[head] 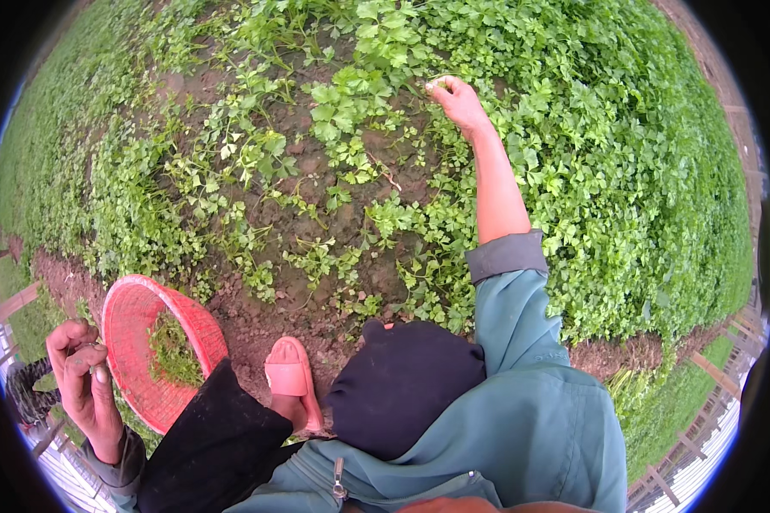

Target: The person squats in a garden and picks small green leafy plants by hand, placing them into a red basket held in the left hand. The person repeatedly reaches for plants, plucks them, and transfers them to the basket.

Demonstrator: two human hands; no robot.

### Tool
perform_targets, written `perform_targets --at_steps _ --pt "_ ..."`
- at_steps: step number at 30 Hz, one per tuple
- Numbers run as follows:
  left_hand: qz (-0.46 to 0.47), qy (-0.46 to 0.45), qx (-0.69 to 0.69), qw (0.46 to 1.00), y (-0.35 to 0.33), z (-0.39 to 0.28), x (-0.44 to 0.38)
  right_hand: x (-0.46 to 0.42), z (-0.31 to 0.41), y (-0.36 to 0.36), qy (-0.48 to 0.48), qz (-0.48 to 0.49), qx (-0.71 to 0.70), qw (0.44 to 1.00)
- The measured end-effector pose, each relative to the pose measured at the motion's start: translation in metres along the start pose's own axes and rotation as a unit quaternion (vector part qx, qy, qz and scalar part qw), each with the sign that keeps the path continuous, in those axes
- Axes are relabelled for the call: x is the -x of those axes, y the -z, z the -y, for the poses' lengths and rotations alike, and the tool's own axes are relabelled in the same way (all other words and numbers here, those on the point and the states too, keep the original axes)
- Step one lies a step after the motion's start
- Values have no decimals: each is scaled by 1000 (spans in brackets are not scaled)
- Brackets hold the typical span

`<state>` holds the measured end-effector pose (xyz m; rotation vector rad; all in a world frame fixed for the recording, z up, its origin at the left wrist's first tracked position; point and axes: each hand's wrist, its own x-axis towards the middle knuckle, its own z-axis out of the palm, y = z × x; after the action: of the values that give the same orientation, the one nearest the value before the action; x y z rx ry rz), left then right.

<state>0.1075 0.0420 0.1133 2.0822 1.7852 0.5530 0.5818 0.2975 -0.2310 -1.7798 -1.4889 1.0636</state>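
My right hand (460,104) reaches out over the bed, its thumb and fingertips pinched together at the edge of the leafy green plants (590,141); whether a stem is between them is too small to tell. On the left, beside a red plastic basket (215,320), my left hand (83,385) is raised with its fingers curled. Something small and pale green seems to show near its fingertips, but I cannot tell what it is. The basket is tilted and holds a small heap of fine green plants (172,353). Sparser leafy plants (350,106) grow on the brown soil ahead of me.
A pink sandal (292,375) is on my foot at the edge of the bed, beside my bent knees. Dense foliage fills the right side. Wooden slats (715,375) border the far right. At the left rim, part of another person (29,391) shows in patterned clothing.
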Motion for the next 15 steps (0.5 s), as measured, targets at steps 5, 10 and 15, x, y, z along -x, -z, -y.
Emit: perform_targets --at_steps 5,10,15 --pt "10 -2 12 1000 -1 -1 -1 14 3 -16 -156 155 -73 973" --pt "26 2 10 1000 -1 -7 -1 45 8 -83 -89 189 177 962" --pt "28 10 4 1000 1 -4 4 86 23 -79 38 368 81 926"
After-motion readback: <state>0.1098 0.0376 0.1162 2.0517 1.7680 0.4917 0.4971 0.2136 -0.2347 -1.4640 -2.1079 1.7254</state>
